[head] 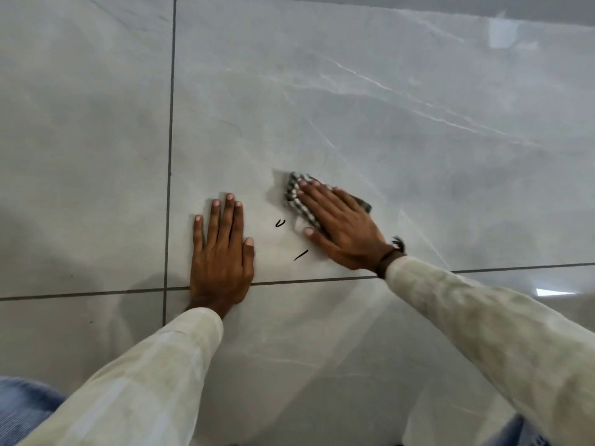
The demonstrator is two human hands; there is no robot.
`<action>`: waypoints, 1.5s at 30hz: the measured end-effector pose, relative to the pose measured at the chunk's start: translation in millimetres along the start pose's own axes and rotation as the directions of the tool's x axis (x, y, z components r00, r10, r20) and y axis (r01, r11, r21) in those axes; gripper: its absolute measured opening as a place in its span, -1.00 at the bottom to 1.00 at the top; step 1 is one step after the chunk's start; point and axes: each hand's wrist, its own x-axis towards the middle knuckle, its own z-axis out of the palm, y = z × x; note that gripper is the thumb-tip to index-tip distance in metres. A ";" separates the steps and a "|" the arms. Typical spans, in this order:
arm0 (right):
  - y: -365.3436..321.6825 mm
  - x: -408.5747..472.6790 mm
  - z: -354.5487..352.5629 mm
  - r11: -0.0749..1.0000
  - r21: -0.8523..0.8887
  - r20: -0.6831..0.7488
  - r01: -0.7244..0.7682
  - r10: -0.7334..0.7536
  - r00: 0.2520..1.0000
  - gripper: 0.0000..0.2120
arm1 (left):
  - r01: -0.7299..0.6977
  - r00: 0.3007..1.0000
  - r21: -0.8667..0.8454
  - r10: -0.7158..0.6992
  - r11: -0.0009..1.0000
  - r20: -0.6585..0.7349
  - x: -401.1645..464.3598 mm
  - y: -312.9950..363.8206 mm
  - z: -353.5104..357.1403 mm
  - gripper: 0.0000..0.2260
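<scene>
My right hand (338, 225) lies flat with straight fingers on a small checked grey-and-white cloth (294, 193), pressing it onto the glossy grey floor tile (386, 123). Most of the cloth is hidden under the palm. Two short black marks are on the tile: a small curved mark (280, 223) and a straight stroke (301, 255), both between my hands. My left hand (222, 252) rests flat on the same tile, fingers straight and together, its heel over the grout line.
Dark grout lines (170, 140) split the floor into large marbled tiles. One runs vertically left of my left hand, another horizontally under both wrists. A dark band sits on my right wrist (389, 257). Blue denim knees (22, 403) show at the bottom corners.
</scene>
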 end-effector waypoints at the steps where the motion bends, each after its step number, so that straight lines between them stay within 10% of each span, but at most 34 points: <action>1: 14.0 -5.8 -1.8 1.000 -0.004 0.003 -0.025 0.025 1.000 -0.38 | 0.002 1.000 -0.004 -0.002 1.000 -0.001 0.3 0.0 -0.1 -0.38; 6: 8.0 41.1 -10.9 0.944 0.095 -0.045 -0.317 0.322 0.946 -0.37 | -0.003 1.000 0.001 0.003 1.000 0.013 0.1 -0.3 -0.7 -0.38; 12: -8.0 -16.1 6.9 0.999 -0.019 0.015 0.029 -0.028 0.999 -0.36 | -0.002 1.000 -0.016 0.002 1.000 0.023 -0.2 0.8 -2.6 -0.38; 17: -8.3 -8.1 0.3 0.952 0.082 -0.012 -0.296 0.298 0.955 -0.35 | -0.005 1.000 0.005 0.005 1.000 0.018 -0.9 -0.7 0.3 -0.38; 23: -22.5 -33.4 10.4 0.981 -0.010 0.108 0.195 -0.193 0.975 -0.31 | -0.015 1.000 0.002 0.015 1.000 -0.001 -2.3 -0.9 1.8 -0.39; 29: -24.9 -8.1 0.1 0.988 0.057 0.023 -0.142 0.141 0.990 -0.34 | -0.014 1.000 -0.006 0.014 1.000 0.003 -1.7 -1.3 1.4 -0.39; 35: -36.4 -32.2 10.1 0.985 0.030 0.086 0.171 -0.173 0.981 -0.36 | -0.019 1.000 -0.007 0.019 1.000 -0.005 -2.7 -1.7 1.7 -0.40; 40: -27.4 -8.3 -1.4 0.989 0.083 0.048 -0.123 0.119 0.992 -0.37 | -0.019 1.000 -0.006 0.019 1.000 0.000 -2.0 -1.2 2.2 -0.39; 45: -39.5 -42.1 13.6 0.993 0.011 0.073 0.120 -0.120 0.990 -0.34 | -0.024 1.000 -0.003 0.024 1.000 -0.016 -3.7 -2.1 1.6 -0.39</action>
